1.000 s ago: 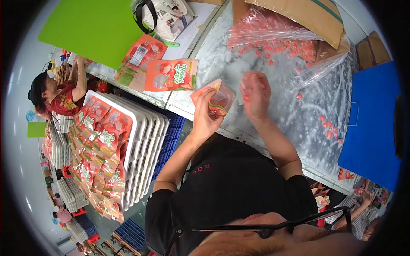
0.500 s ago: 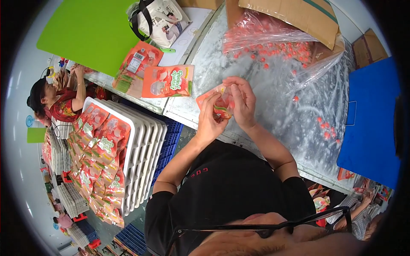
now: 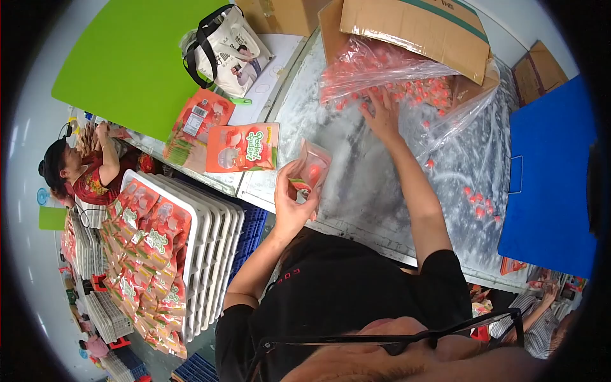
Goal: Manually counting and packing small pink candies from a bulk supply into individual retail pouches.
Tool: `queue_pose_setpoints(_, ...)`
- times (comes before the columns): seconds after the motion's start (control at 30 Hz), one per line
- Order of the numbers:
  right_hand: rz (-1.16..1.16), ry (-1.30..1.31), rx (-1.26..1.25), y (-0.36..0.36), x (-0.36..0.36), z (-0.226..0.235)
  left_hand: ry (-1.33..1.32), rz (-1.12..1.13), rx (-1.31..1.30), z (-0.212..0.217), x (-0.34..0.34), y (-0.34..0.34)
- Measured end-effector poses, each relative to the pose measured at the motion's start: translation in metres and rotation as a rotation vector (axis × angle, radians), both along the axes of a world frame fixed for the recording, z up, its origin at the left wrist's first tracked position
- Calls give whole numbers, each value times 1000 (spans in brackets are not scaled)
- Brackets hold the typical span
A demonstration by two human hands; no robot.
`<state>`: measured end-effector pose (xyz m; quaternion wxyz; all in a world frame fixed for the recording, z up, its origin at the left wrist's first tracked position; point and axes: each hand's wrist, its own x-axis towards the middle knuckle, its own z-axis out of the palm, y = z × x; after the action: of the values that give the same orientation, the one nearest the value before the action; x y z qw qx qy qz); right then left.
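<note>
A small orange pouch (image 3: 312,167) is gripped upright in the left hand (image 3: 291,200). The right hand (image 3: 382,114) is spread open, fingers down, on red sweets (image 3: 420,92) in the clear plastic bag (image 3: 382,63)

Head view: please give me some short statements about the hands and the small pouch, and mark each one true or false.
1. The left hand holds a small pouch. True.
2. The right hand rests on the blue board. False: it reaches into the pile of red candies at the clear plastic bag.
3. Both hands hold the pouch. False: only the left does.
4. Loose candies lie on the table. True.
</note>
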<state>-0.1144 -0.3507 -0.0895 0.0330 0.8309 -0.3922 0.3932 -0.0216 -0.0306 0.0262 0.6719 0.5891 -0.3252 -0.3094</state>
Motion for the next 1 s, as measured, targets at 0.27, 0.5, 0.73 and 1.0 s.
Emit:
queue_pose_setpoints(0.27, 341, 114, 326, 39, -39, -33, -90, 8, 7, -2, 6, 13)
queue_pose_setpoints(0.5, 460, -751, 1056, 77, -115, -22, -100, 11, 44, -13, 15, 21)
queue_pose_setpoints(0.73, 396, -339, 812, 110, -147, -18, -101, -11, 8, -12, 10, 28)
queue_pose_setpoints(1.0, 343, 213, 399, 139, -148, -3, -128, 17, -11, -12, 10, 36)
